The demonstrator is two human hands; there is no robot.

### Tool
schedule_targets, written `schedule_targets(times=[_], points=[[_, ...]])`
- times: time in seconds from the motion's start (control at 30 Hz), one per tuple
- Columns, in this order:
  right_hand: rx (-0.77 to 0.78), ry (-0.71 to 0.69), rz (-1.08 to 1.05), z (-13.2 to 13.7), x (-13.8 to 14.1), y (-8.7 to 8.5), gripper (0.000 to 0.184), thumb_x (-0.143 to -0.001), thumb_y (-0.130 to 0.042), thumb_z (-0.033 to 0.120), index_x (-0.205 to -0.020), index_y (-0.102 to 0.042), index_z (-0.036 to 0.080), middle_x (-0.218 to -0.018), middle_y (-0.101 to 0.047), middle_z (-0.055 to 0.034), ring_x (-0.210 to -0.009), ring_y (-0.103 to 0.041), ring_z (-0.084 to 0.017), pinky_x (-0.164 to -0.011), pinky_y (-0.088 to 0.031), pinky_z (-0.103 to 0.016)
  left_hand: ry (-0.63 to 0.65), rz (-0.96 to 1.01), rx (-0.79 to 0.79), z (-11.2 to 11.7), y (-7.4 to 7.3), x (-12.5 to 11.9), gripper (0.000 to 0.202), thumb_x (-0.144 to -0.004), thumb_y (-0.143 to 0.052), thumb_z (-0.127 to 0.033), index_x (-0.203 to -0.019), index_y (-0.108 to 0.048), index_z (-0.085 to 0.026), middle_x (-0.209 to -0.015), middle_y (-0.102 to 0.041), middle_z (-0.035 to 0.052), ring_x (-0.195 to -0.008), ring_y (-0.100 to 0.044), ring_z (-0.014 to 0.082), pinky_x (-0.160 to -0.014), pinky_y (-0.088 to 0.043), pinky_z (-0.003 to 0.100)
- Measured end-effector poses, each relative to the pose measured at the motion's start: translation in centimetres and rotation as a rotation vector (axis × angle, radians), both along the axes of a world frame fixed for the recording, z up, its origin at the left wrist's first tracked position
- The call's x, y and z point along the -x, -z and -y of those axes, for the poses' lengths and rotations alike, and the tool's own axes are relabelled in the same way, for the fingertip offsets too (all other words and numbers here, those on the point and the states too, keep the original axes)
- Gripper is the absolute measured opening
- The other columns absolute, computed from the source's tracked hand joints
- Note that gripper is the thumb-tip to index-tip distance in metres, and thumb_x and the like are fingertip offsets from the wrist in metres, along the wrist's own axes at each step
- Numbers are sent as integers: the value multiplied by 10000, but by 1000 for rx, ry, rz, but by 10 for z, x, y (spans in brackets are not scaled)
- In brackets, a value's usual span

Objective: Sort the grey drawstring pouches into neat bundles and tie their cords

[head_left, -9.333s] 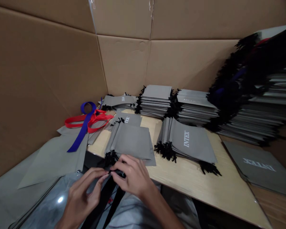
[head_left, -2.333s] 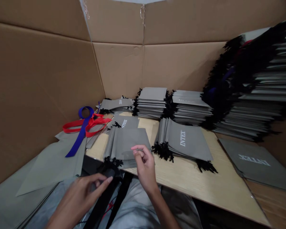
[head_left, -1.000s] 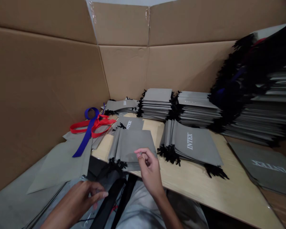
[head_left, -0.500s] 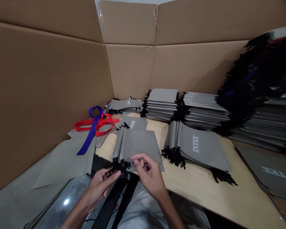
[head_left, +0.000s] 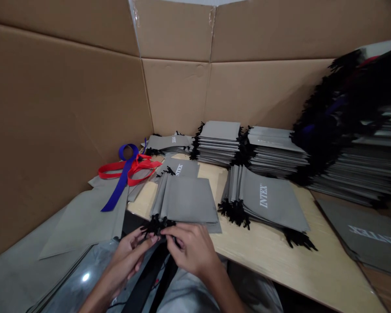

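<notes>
A stack of grey drawstring bags (head_left: 189, 200) lies in front of me at the table's edge, with black cord ends (head_left: 158, 224) bunched at its near left corner. My left hand (head_left: 130, 252) grips these cord ends between thumb and fingers. From the right, my right hand (head_left: 192, 248) reaches in, its bent fingertips pinched at the same cords. Exactly which strands each hand has is hidden by the fingers. To the right sits another stack of grey bags (head_left: 273, 198) printed INTEX, its black cords hanging out at the corners.
Tall cardboard walls (head_left: 176, 95) enclose the back and left. Piled bags (head_left: 219, 143) line the rear, and a large heap of bags with black cords (head_left: 339, 113) rises at right. Red ribbon (head_left: 111, 171) and blue ribbon (head_left: 117, 191) lie at left over loose grey sheets (head_left: 84, 221).
My right hand has moved left and down to the black cord ends, its fingers now closed beside my left hand. The left hand stays at the cords. The view has shifted slightly.
</notes>
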State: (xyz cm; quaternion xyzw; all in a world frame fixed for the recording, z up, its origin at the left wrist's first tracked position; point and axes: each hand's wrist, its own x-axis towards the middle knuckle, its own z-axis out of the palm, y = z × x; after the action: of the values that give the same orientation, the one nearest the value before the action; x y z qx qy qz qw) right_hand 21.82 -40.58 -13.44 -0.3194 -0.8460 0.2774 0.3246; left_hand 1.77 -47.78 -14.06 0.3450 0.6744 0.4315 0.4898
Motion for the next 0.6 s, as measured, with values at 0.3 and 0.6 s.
schedule_targets(times=[0.3, 0.6], points=[[-10, 42, -12, 2, 0, 5, 256, -966, -622, 232, -1089, -809, 355, -758, -739, 56, -591, -590, -127, -596, -339, -279, -72, -24, -33, 9, 8, 1, 707, -730, -896, -633, -1231, -598, -232, -1270, -726, 99, -366, -365, -46, -341, -197, 125], [-3, 40, -37, 0, 0, 6, 268, -970, -612, 238, -1102, -811, 358, -742, -719, 53, -595, -574, -131, -606, -335, -277, -97, -141, -63, 11, -2, -5, 714, -695, -817, -790, -1076, -604, -225, -528, -597, -80, -319, -395, 74, -288, -246, 143]])
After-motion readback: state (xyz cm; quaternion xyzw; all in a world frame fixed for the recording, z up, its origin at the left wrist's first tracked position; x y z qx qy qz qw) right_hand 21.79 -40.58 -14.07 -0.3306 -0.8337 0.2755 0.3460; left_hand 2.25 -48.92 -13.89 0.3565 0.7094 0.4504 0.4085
